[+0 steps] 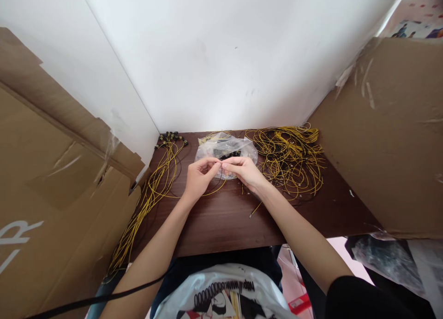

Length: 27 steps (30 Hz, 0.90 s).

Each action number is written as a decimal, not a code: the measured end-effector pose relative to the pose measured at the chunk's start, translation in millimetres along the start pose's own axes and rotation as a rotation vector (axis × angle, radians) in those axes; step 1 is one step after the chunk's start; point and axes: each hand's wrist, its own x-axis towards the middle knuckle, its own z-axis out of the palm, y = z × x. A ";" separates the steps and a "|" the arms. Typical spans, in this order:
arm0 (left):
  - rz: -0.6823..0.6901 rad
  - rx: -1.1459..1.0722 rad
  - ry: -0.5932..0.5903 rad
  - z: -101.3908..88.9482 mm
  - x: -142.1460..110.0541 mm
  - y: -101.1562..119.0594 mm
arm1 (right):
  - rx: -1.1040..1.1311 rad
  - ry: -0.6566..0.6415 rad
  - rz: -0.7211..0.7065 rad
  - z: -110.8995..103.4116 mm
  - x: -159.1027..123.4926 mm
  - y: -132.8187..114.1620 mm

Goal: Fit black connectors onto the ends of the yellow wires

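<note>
My left hand and my right hand meet fingertip to fingertip above the middle of the table, both closed in a pinch. Between them is the end of a thin wire, mostly hidden by the fingers. A yellow wire curves out below my hands towards the left. Just behind the fingers lies an open clear plastic bag with small black parts in it. These parts are too small to name.
A tangled heap of yellow and black wires lies right of the bag. On the left, a bundle of yellow wires with black connectors hangs over the table edge. Cardboard walls flank both sides; a white wall stands behind.
</note>
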 end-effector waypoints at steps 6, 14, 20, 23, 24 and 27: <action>-0.010 0.000 0.019 0.1 -0.1 0.5 | 0.011 0.014 0.006 2.6 -1.3 -1.6; -0.029 -0.014 0.019 1.3 -0.4 3.2 | -0.004 0.038 -0.007 3.0 -1.1 -0.2; 0.007 0.046 0.037 1.8 -1.7 5.6 | 0.010 0.016 -0.005 3.1 -2.1 -1.1; 0.031 0.069 0.035 1.7 -1.9 4.0 | 0.018 0.008 0.018 3.3 -2.6 -2.3; 0.039 0.076 0.032 1.7 -2.0 3.2 | 0.023 0.007 0.027 3.4 -2.7 -2.7; 0.054 0.084 0.012 1.3 -2.1 1.1 | 0.046 -0.001 0.044 4.2 -3.0 -4.4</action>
